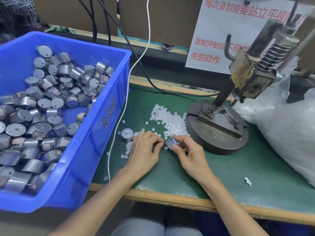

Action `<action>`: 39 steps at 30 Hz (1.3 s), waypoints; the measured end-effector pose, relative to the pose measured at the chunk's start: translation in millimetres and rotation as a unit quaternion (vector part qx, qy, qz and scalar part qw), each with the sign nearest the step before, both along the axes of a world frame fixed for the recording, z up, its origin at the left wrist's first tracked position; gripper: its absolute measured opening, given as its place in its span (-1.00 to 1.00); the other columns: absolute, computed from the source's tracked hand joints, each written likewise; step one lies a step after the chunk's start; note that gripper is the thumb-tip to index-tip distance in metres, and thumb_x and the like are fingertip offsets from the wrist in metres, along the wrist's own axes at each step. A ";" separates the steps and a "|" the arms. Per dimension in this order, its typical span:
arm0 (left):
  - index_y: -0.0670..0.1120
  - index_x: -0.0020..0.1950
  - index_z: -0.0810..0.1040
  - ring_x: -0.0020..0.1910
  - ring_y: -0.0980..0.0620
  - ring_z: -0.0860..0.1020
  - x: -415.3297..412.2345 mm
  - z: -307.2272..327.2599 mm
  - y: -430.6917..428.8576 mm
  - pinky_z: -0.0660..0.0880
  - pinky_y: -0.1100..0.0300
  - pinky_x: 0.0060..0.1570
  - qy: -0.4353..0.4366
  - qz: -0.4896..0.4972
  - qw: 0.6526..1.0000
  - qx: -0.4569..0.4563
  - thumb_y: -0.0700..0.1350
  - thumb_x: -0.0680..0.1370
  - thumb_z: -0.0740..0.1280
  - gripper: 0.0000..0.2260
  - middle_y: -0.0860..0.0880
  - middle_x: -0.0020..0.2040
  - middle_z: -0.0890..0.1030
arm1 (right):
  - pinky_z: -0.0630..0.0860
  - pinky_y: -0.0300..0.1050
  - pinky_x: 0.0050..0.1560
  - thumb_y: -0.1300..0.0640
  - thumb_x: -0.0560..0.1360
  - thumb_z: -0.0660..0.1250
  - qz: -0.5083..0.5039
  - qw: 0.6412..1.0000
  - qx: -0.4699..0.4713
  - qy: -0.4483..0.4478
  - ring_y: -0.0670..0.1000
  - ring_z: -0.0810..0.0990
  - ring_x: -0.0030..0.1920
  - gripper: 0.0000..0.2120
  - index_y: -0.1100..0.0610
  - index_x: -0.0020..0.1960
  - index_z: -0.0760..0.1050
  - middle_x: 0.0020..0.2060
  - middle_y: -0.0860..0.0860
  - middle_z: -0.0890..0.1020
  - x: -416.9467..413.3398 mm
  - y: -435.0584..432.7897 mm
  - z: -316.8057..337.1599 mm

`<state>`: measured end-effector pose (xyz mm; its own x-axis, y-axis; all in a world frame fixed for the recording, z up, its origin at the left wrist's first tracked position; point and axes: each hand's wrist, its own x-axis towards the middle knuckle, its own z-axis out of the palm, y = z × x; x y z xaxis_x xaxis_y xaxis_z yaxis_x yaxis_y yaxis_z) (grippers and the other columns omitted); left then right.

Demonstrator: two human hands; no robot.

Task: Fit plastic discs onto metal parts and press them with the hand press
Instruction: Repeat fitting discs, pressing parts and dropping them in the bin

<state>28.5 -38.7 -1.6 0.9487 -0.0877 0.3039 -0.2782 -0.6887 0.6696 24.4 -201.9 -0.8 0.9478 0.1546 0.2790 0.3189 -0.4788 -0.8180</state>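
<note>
1. There is one view only: the camera sits on the person's head and looks forward and down.
2. The hand press (248, 77) stands near, at the upper right of the view.
3. Left of the press, a blue bin (95, 133) fills the near edge.

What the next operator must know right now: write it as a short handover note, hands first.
Left hand: fingers curled among the loose discs, beside the held part. Whether it pinches a disc cannot be told.
Right hand: grips one metal part, tilted.
Things: white plastic discs are piled on the green mat against the hand press. A second metal part stands on the mat left of the hands. The blue bin holds many more.
Done: nothing sits on the press base.
Left: fit a disc on the held part, press it, then work through the bin.
</note>
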 end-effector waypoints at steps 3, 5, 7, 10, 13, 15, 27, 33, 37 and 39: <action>-0.07 -0.12 0.64 -0.10 0.02 0.37 -1.2 0.3 2.1 0.21 0.24 -0.06 -0.010 0.034 0.999 -0.012 -0.18 0.50 0.37 -0.94 0.04 -0.16 0.57 | 0.38 -0.45 -0.22 0.31 0.50 0.35 0.006 1.000 -0.019 -0.011 -0.33 0.55 -0.19 -0.84 0.27 0.08 0.54 -0.11 -0.18 0.57 0.5 1.5 0.4; -0.04 -0.12 0.65 -0.09 0.04 0.35 -1.8 0.5 2.2 0.17 0.24 -0.06 -0.003 0.033 0.999 -0.007 -0.15 0.48 0.39 -0.95 0.06 -0.15 0.56 | 0.35 -0.51 -0.20 0.33 0.50 0.35 0.008 0.999 -0.025 -0.018 -0.39 0.53 -0.17 -0.84 0.29 0.08 0.53 -0.10 -0.12 0.57 0.8 1.6 -0.2; 0.01 -0.12 0.66 -0.06 0.05 0.34 -2.5 0.7 2.5 0.14 0.24 -0.06 0.007 0.023 1.000 0.005 -0.10 0.46 0.42 -0.96 0.08 -0.13 0.55 | 0.34 -0.53 -0.19 0.34 0.49 0.35 0.008 0.999 -0.033 -0.025 -0.40 0.52 -0.18 -0.84 0.30 0.08 0.53 -0.11 -0.10 0.57 1.3 1.9 -0.6; 0.06 -0.14 0.66 -0.03 0.06 0.35 -2.8 0.2 2.9 0.09 0.24 -0.07 0.014 0.012 1.000 0.018 -0.04 0.43 0.45 -0.96 0.11 -0.11 0.52 | 0.33 -0.53 -0.20 0.34 0.49 0.35 0.003 0.998 -0.054 -0.040 -0.38 0.50 -0.22 -0.83 0.31 0.08 0.54 -0.16 -0.21 0.51 2.1 1.7 -2.2; 0.06 -0.14 0.67 -0.03 0.06 0.34 -2.3 -1.0 3.0 0.08 0.24 -0.07 0.013 0.010 1.000 0.016 -0.01 0.42 0.46 -0.95 0.11 -0.11 0.53 | 0.31 -0.54 -0.15 0.33 0.49 0.34 0.008 0.993 -0.086 -0.078 -0.37 0.47 -0.18 -0.83 0.30 0.08 0.54 -0.15 -0.18 0.50 2.3 2.6 -2.1; 0.04 -0.16 0.68 -0.04 0.05 0.34 -2.0 -1.3 2.5 0.08 0.23 -0.07 0.015 0.010 1.000 0.008 -0.02 0.42 0.47 -0.95 0.12 -0.13 0.53 | 0.35 -0.49 -0.10 0.31 0.50 0.32 0.026 0.987 -0.116 -0.110 -0.29 0.45 -0.10 -0.82 0.28 0.10 0.53 -0.05 -0.01 0.54 1.8 3.6 -2.6; 0.04 0.20 0.49 0.08 0.14 0.37 -3.3 -0.2 3.0 0.13 0.23 0.03 0.005 -0.033 0.999 -0.011 -0.18 0.36 0.34 -0.59 0.24 -0.01 0.53 | 0.51 -0.19 -0.15 0.34 0.48 0.25 0.064 0.969 -0.155 -0.182 0.07 0.65 -0.20 -0.67 0.17 0.23 0.39 0.02 0.24 0.54 -2.2 7.5 -2.2; 0.01 0.08 0.51 0.05 0.11 0.35 -5.5 0.5 1.5 0.13 0.20 0.00 -0.015 -0.037 0.999 0.006 -0.21 0.36 0.33 -0.70 0.21 -0.01 0.53 | 0.52 -0.16 -0.25 0.39 0.42 0.29 0.064 0.959 -0.181 -0.211 0.03 0.58 -0.19 -0.67 0.22 0.17 0.44 -0.01 0.23 0.56 -2.9 9.6 -1.9; 0.00 0.07 0.53 0.06 0.08 0.37 -6.4 0.3 0.6 0.12 0.20 0.00 -0.030 -0.028 0.999 0.018 -0.23 0.36 0.37 -0.70 0.18 0.01 0.53 | 0.54 -0.15 -0.32 0.37 0.42 0.30 0.060 0.955 -0.210 -0.202 0.12 0.62 -0.25 -0.71 0.25 0.14 0.49 -0.01 0.22 0.57 -2.8 10.4 -3.0; -0.02 0.14 0.52 0.09 0.06 0.38 -6.7 1.2 -0.2 0.12 0.21 0.00 -0.037 -0.029 0.999 0.023 -0.24 0.36 0.37 -0.63 0.15 0.08 0.54 | 0.54 -0.11 -0.21 0.37 0.46 0.31 0.053 0.962 -0.194 -0.185 0.05 0.61 -0.17 -0.76 0.31 0.12 0.52 -0.02 0.20 0.57 -1.2 9.3 -5.0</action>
<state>21.8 -38.9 -0.4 0.9170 -0.1573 0.3666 -0.3657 -0.6989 0.6147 23.2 -192.6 -5.8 0.7680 0.4061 0.4953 0.6179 -0.6734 -0.4059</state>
